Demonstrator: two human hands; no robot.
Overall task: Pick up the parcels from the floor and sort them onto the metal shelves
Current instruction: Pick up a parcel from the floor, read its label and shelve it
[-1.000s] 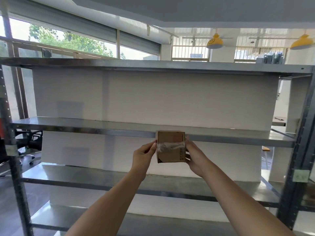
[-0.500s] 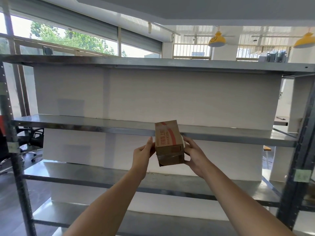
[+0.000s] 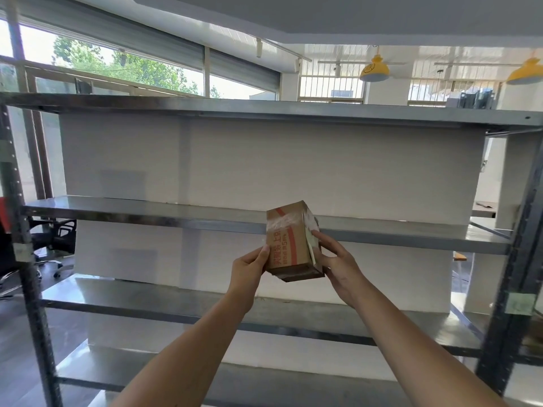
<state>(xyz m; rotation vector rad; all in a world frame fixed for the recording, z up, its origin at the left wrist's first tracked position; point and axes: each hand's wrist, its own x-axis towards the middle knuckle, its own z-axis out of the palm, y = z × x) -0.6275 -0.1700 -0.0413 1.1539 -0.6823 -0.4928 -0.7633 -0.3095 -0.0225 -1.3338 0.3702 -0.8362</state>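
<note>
both grips, left hand (image 3: 248,267) and right hand (image 3: 340,264), clasp tilted parcel (image 3: 289,242); red print unreadable.

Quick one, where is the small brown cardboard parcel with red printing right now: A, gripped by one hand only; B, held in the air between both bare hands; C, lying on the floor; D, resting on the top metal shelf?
B: the small brown cardboard parcel is held off any shelf, with the left hand on one side and the right hand on the other.
</note>
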